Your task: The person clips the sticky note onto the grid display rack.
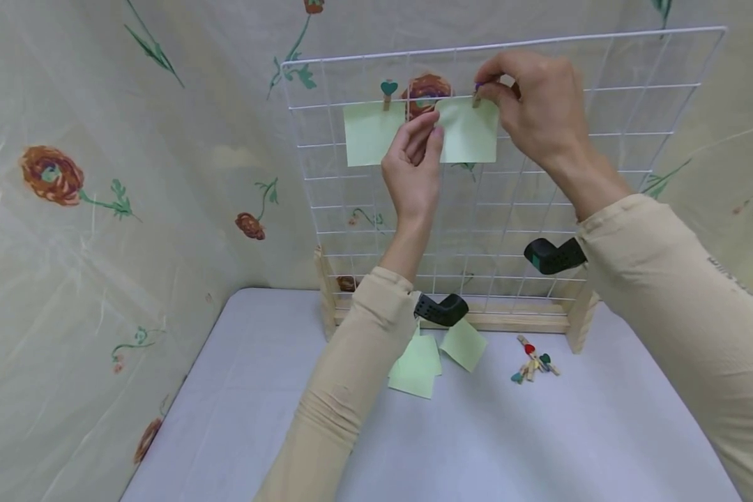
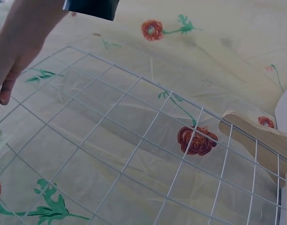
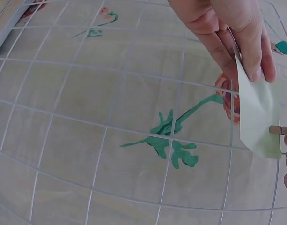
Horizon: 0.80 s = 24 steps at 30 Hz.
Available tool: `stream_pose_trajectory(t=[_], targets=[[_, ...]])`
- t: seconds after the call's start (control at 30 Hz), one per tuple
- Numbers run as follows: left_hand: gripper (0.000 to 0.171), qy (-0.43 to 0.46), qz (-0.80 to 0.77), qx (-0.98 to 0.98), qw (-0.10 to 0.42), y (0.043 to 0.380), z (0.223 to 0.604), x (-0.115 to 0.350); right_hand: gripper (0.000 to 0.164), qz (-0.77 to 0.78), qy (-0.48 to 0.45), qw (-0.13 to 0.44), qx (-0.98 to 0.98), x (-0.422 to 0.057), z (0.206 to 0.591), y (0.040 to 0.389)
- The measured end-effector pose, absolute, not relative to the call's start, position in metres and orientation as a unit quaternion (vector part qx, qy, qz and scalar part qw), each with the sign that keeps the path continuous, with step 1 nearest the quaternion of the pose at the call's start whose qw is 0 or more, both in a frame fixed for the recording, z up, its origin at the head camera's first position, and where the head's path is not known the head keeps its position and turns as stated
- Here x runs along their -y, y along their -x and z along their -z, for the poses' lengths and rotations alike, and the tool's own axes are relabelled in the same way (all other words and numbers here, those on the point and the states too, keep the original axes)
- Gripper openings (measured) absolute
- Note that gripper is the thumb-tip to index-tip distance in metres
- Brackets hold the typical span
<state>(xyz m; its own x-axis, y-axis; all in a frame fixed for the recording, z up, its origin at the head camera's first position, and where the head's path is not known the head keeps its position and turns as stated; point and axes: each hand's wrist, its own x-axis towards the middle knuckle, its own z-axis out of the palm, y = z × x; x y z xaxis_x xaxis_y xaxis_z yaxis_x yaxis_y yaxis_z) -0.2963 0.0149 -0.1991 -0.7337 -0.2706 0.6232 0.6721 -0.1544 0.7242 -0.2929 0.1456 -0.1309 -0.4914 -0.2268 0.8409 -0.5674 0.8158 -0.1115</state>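
My left hand (image 1: 416, 164) pinches the left edge of a pale green paper note (image 1: 467, 132) between thumb and fingers. With thumb and forefinger my right hand (image 1: 542, 104) grips a small wooden clothespin (image 3: 275, 130), whose tip overlaps the note's upper edge at a bar of the white wire grid (image 1: 502, 203). Left of it, a second green note (image 1: 370, 136) hangs from the grid under a clothespin with a teal heart (image 1: 388, 90). In the right wrist view the held note (image 3: 259, 112) bends slightly, and only fingertips of the right hand show at the edge.
Wooden feet (image 1: 579, 317) hold the grid upright on a white table (image 1: 257, 390). Loose green notes (image 1: 414, 369) lie in front of it, left of a small pile of heart clothespins (image 1: 532, 362). A flowered sheet (image 1: 182, 139) hangs behind and at the left.
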Motion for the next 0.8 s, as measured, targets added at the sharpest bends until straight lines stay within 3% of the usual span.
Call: stream_pose_trajectory(t=[0.8], targets=[[0.024, 0.178, 0.721, 0.587, 0.323, 0.294, 0.201, -0.0156, 0.025, -0.191, -0.222, 0.441, 0.849, -0.1432, 0.1337, 0.2929]])
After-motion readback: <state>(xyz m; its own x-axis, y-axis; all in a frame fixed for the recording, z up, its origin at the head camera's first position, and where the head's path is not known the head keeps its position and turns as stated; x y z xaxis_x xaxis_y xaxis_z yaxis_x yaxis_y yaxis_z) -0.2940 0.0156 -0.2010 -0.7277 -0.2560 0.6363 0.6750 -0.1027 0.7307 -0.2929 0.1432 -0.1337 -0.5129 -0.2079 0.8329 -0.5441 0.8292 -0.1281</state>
